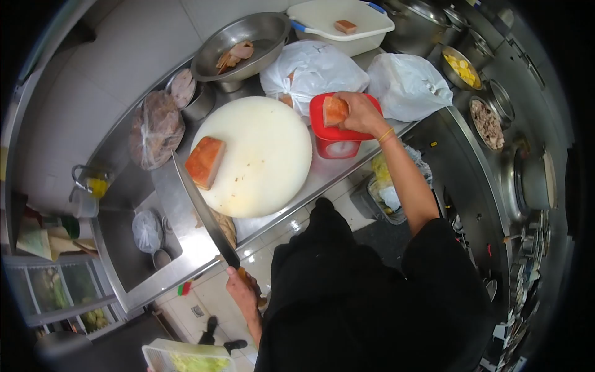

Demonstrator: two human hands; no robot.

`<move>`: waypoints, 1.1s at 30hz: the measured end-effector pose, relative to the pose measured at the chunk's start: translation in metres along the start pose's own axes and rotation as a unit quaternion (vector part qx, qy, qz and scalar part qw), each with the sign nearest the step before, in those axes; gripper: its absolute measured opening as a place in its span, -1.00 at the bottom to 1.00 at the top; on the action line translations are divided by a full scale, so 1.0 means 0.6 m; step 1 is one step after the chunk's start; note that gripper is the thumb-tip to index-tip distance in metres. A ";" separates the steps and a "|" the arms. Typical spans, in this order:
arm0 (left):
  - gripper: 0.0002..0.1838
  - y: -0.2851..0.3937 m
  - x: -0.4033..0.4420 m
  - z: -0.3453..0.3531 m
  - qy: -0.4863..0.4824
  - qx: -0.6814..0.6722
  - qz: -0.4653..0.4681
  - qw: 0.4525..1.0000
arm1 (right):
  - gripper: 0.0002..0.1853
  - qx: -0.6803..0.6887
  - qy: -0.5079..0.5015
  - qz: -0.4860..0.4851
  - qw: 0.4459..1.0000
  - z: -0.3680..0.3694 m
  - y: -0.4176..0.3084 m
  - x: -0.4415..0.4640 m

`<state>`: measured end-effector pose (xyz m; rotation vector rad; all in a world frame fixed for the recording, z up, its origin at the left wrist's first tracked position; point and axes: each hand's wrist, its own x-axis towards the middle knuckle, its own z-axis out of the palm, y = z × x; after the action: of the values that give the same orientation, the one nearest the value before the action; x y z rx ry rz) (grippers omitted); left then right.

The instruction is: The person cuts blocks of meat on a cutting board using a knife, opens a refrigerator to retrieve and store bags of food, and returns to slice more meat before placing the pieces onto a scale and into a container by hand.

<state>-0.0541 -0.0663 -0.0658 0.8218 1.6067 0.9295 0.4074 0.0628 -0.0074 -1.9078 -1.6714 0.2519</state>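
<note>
My left hand is wrapped round the handle of a long knife, whose blade slants up beside the round white cutting board. On the board's left edge lies a thick block of meat with an orange-brown top. My right hand grips a smaller piece of meat above a red container at the counter's front edge. Small crumbs dot the board.
Behind the board are a steel bowl with meat slices, white plastic bags and a white tub. A sink is at left. Below it, a person's shoes show near a basket. Bowls line the right.
</note>
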 end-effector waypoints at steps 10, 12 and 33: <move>-0.30 0.042 0.016 0.014 -0.039 0.088 0.046 0.994 | -0.13 -0.035 -0.046 0.027 0.998 0.011 0.038 -0.002; -0.30 0.042 0.018 0.017 -0.046 0.103 0.058 0.992 | -0.06 -0.022 -0.055 0.033 0.998 -0.001 0.028 -0.006; -0.34 0.020 0.037 0.046 -0.072 0.037 0.007 0.997 | -0.25 -0.082 -0.061 -0.015 0.995 -0.006 0.017 -0.003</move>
<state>-0.0309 -0.0370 -0.0689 0.9314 1.5186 0.8065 0.4173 0.0595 -0.0106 -2.0207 -1.8486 0.2298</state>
